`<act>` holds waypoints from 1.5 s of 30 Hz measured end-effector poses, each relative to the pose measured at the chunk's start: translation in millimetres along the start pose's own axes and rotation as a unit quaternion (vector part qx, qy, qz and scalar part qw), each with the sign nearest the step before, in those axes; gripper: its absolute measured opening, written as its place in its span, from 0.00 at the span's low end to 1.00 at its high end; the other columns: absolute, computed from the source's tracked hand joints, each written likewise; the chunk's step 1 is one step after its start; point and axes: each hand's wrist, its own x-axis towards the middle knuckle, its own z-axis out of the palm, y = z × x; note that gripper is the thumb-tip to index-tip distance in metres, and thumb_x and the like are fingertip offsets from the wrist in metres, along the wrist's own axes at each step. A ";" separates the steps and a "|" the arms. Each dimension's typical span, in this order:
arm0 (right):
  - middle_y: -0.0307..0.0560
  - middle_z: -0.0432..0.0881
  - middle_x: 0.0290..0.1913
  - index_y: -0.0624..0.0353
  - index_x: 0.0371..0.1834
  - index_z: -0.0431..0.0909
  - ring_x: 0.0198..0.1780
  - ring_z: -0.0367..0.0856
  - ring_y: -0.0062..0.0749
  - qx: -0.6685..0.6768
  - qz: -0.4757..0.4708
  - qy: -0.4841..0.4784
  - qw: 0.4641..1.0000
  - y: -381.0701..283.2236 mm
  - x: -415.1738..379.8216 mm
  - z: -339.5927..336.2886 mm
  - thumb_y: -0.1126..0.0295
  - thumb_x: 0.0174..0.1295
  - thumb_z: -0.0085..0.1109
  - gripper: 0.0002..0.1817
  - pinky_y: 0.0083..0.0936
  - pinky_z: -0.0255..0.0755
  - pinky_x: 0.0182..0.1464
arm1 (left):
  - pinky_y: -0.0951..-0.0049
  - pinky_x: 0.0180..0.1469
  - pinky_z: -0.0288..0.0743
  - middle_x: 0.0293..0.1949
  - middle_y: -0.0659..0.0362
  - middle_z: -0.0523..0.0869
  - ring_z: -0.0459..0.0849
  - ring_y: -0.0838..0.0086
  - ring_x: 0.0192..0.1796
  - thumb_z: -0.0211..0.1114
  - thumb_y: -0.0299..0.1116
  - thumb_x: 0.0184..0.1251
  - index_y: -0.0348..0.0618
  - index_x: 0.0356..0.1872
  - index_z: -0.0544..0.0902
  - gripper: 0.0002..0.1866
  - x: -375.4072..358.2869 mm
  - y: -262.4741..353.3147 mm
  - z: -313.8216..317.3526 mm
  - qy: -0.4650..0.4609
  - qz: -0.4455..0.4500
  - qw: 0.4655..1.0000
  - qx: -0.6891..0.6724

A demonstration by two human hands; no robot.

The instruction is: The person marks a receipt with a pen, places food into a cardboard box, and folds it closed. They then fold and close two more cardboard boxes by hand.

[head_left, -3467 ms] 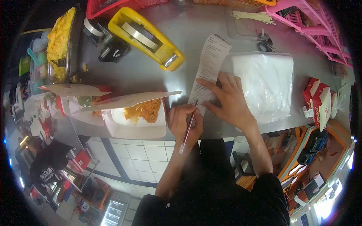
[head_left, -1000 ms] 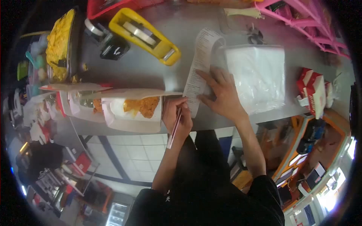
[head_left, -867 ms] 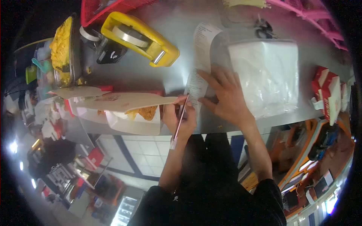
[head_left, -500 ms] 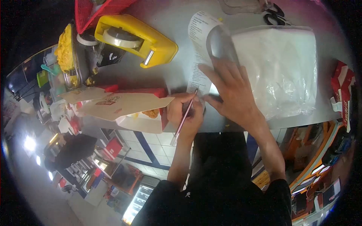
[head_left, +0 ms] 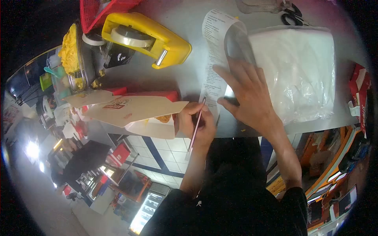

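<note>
My left hand (head_left: 198, 126) is closed round a slim pinkish pen (head_left: 195, 129), whose tip rests on the lower part of a long printed receipt (head_left: 215, 70). The receipt lies on the metal counter, its upper end curling over. My right hand (head_left: 256, 96) is spread palm down, fingers on the curled part of the paper and thumb by its right edge. Beside my left hand stands an opened red and beige food box (head_left: 138, 108) with fried food partly showing. A pack in clear plastic with white contents (head_left: 293, 74) lies right of my right hand.
A yellow tape dispenser (head_left: 173, 47) stands at the upper left, near a red basket (head_left: 89, 15) and a container of yellow food (head_left: 71, 51). Black-handled scissors (head_left: 293, 17) lie at the top. A red box (head_left: 360, 90) sits at the right edge.
The pen tip has moved a little left and down on the receipt with my left hand. My right hand stays on the paper. The whole view has shifted slightly.
</note>
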 end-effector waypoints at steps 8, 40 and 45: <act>0.47 0.69 0.73 0.54 0.68 0.74 0.71 0.65 0.44 0.000 0.004 -0.003 1.000 -1.2 0.0 0.5 0.63 0.49 0.75 0.39 0.43 0.63 0.66 | 0.72 0.44 0.75 0.38 0.54 0.84 0.82 0.70 0.40 0.68 0.25 0.68 0.38 0.40 0.80 0.05 5.9 -2.9 2.3 -0.024 0.053 0.997 0.051; 0.49 0.69 0.73 0.55 0.68 0.73 0.70 0.66 0.45 0.001 0.000 0.000 1.000 -2.4 0.7 -0.4 0.64 0.50 0.75 0.39 0.43 0.63 0.66 | 0.64 0.43 0.75 0.35 0.55 0.83 0.80 0.61 0.37 0.68 0.21 0.58 0.41 0.35 0.80 0.07 2.3 -1.6 7.6 -0.037 0.109 0.991 0.064; 0.50 0.70 0.71 0.56 0.68 0.73 0.70 0.66 0.45 0.002 -0.003 0.009 1.000 -2.2 -0.3 -0.4 0.65 0.49 0.74 0.38 0.43 0.64 0.65 | 0.62 0.43 0.75 0.34 0.54 0.82 0.79 0.59 0.36 0.68 0.20 0.57 0.40 0.36 0.79 0.08 0.4 -3.6 4.5 0.023 0.016 1.000 0.006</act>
